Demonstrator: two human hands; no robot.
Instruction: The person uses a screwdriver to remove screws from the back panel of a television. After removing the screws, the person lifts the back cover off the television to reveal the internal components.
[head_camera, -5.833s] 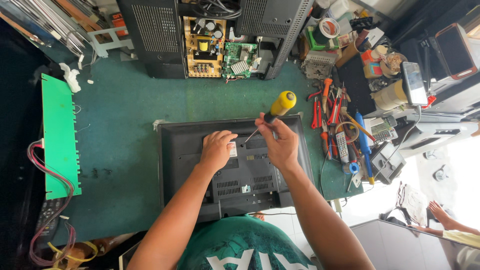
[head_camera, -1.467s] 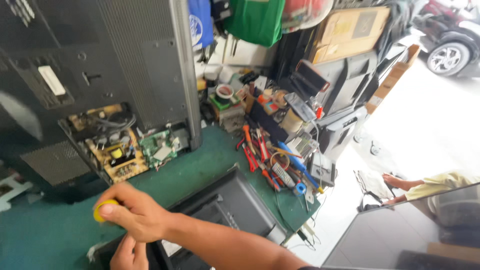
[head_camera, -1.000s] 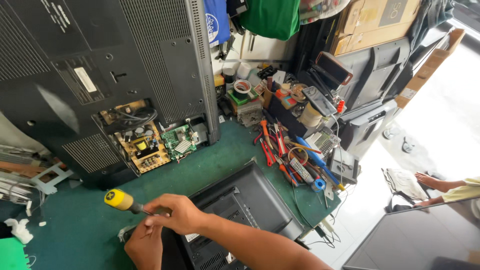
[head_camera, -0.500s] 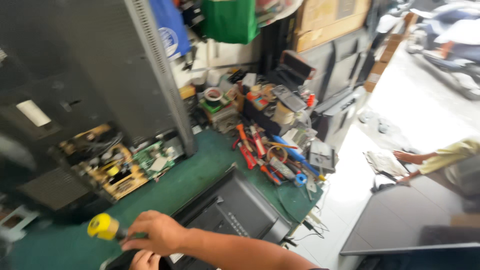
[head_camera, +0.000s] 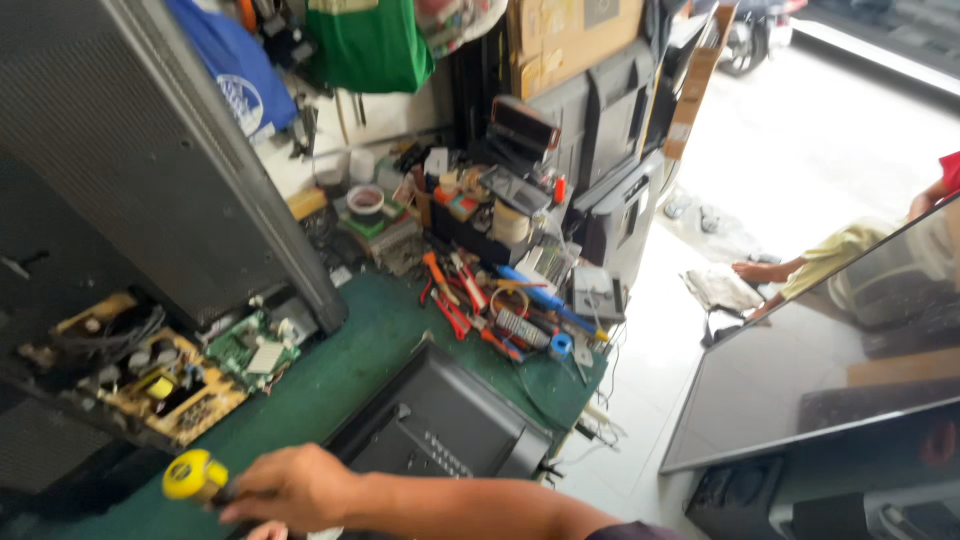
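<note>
Low at the frame's edge, the right hand (head_camera: 290, 490) has its fingers (head_camera: 262, 500) clenched round a screwdriver (head_camera: 195, 478), whose yellow handle end sticks out to the left. Only a sliver of the left hand (head_camera: 262, 531) shows beneath, so I cannot tell its grip. Both hover over the black TV back (head_camera: 440, 425) lying on the green worktop (head_camera: 340, 365). That screwdriver looks light and stiff, best held by its thick handle. Beyond lie circuit boards (head_camera: 170, 380) and scattered pliers (head_camera: 450, 300).

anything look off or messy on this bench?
Yes. The big black set leaning at the bench's back has no cover over its circuit boards, which lie bare. Hand tools sit in a loose heap at the green bench's far corner.
</note>
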